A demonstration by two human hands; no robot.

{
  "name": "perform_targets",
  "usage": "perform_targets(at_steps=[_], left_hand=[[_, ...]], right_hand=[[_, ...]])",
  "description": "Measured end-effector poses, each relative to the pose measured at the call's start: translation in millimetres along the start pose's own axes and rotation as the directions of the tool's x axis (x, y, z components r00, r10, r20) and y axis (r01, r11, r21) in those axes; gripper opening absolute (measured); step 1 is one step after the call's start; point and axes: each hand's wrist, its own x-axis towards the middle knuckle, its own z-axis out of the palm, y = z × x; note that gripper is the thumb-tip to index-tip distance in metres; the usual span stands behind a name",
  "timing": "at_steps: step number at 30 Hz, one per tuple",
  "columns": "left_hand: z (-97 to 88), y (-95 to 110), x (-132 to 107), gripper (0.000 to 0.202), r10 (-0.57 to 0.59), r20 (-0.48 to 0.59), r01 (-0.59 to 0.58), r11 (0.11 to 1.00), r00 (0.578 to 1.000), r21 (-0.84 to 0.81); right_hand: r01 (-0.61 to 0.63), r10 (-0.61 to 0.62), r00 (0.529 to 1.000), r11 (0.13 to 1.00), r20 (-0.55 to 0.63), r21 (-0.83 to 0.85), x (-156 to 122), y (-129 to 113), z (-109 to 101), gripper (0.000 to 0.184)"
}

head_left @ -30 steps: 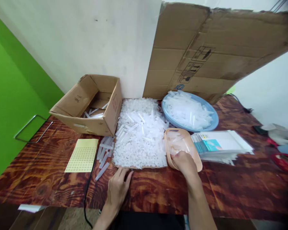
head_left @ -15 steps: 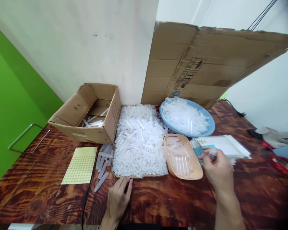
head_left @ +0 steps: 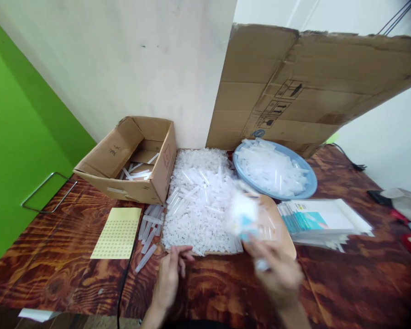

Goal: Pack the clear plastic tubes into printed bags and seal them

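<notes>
Right hand [head_left: 277,272]: your grip grasps a blurred packet [head_left: 244,214] over the border between tube pile [head_left: 198,205] and peach tray [head_left: 289,242]. Left hand [head_left: 169,276]: grip released, at the pile's near edge.

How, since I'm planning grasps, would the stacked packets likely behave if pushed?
The packets look glossy and fanned at one side, so would probably slide apart. Their thin edges jut unevenly and may bend. Lying flat, they seem unlikely to tip.

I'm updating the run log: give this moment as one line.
left hand: at tube heap's near edge | right hand: holds packet, small item, both blurred | packet stack: right of tan tray
</notes>
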Motion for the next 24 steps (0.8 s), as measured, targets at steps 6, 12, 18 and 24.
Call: perform_targets(at_steps=[6, 12, 18, 24], left_hand=[[-13.9, 35, 23, 0.051, -0.181, 0.109, 0.211, 0.881, 0.977, -0.424], [-57.4, 33, 17, 0.038, -0.093, 0.16, 0.138, 0.945, 0.983, -0.296], [-70.0, 31, 9, 0.039, -0.107, 0.424, 0.084, 0.994, 0.9, 0.072], [-71.3, 22, 5, 0.047, -0.19, 0.416, 0.233, 0.971, 0.889, -0.055]], right_hand=[[-0.144, -0.081, 0.935, 0.802, 0.345, 0.579, -10, -77, 42, 0.065], [-0.507, 0.241, 0.85, 0.612, 0.468, 0.607, 0, -58, 53, 0.041], [-0.682, 0.4, 0.72, 0.258, 0.567, 0.684, 20, -58, 45, 0.021], [-0.677, 0.026, 0.736, 0.032, 0.677, 0.735, 26, -52, 31, 0.025]])
